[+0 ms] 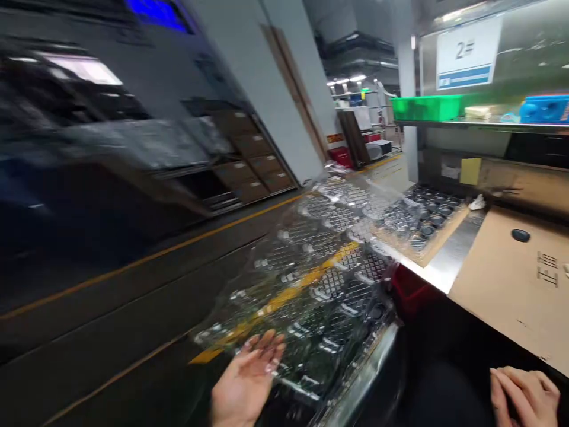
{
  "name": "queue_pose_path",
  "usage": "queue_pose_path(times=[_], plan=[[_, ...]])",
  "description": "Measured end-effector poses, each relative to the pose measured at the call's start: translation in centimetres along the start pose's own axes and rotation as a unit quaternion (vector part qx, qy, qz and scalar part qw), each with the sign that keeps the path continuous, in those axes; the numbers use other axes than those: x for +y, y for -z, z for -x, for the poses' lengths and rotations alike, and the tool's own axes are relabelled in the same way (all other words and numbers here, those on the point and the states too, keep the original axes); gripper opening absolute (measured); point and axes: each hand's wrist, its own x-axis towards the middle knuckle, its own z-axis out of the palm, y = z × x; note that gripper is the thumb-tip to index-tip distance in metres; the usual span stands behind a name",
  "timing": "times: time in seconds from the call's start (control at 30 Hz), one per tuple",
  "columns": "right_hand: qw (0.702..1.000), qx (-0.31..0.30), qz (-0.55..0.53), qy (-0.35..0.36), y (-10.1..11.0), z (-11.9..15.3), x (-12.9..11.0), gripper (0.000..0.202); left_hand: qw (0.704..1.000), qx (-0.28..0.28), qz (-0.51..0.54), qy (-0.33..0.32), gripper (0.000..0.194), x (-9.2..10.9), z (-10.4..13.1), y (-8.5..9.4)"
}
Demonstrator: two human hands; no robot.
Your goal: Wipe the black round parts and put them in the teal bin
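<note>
A large clear plastic blister tray with rows of gridded pockets slants across the middle of the view. My left hand is at its near edge, palm up and fingers stretched out; whether the fingertips touch the plastic is hard to tell. By the front edge of the bench, at the lower right, my right hand has its fingers curled together, and anything inside them is hidden. A round black part lies on the cardboard sheet beyond that hand.
Behind the clear tray, another tray of round black parts sits on the metal bench. A shelf above carries a green bin and a blue bin. Below the bench edge shows a red bin. Cardboard boxes are stacked across the aisle.
</note>
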Motion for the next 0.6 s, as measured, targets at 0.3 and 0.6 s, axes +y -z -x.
queue_pose_path(times=[0.3,0.6], plan=[[0.941,-0.299,-0.138,-0.076,-10.4,8.4,0.4,0.031,0.971,0.230,-0.060,-0.010,0.027,1.5,-1.5,21.6],[0.838,-0.362,-0.079,-0.401,-10.6,13.0,6.2,0.053,0.948,0.211,-0.218,0.092,0.018,-5.1,-5.6,22.5]])
